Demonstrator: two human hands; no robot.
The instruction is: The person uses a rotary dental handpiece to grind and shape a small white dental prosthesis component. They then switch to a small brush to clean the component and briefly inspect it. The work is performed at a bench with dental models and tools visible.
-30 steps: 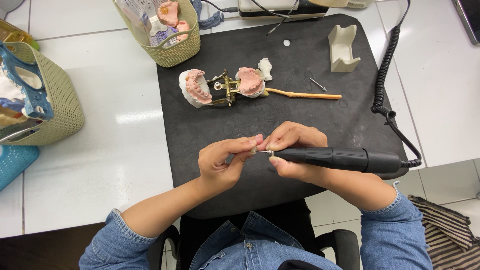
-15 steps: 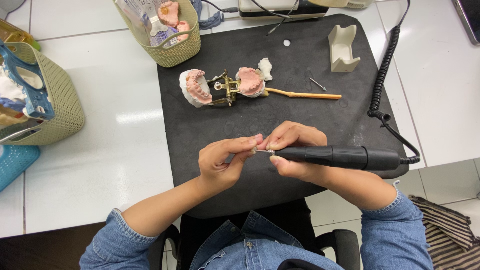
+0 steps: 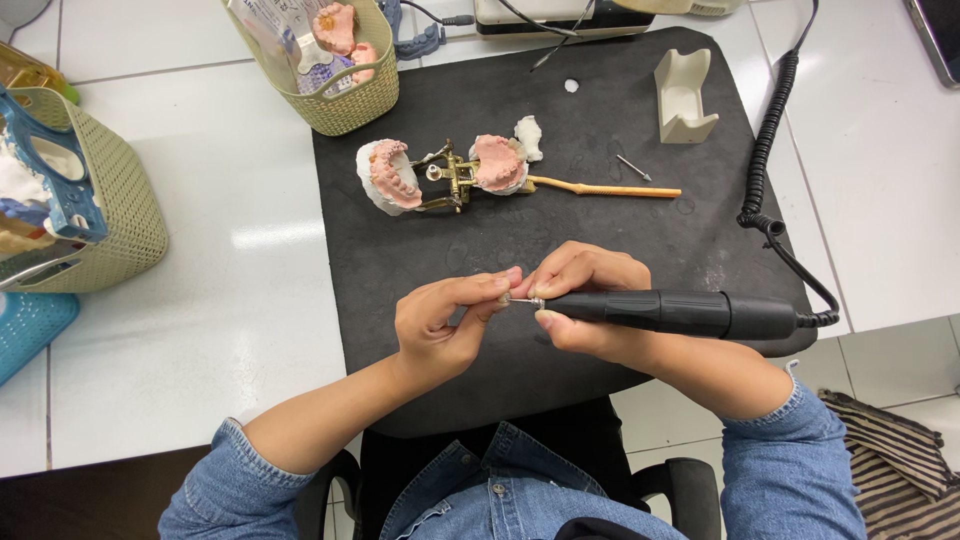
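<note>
Handpiece (image 3: 665,311) gripped in right hand (image 3: 585,300); left hand (image 3: 440,322) fingertips pinching its bur tip.

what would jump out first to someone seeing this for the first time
Mid-frame over the black mat, the right hand grips a black rotary handpiece while the left hand pinches the thin bit at its tip. Behind them lies a brass articulator with pink denture models, and a beige basket beyond.

left hand (image 3: 440,325) fingertips marginally shifted on the handpiece (image 3: 670,312) tip, nothing else moved
</note>
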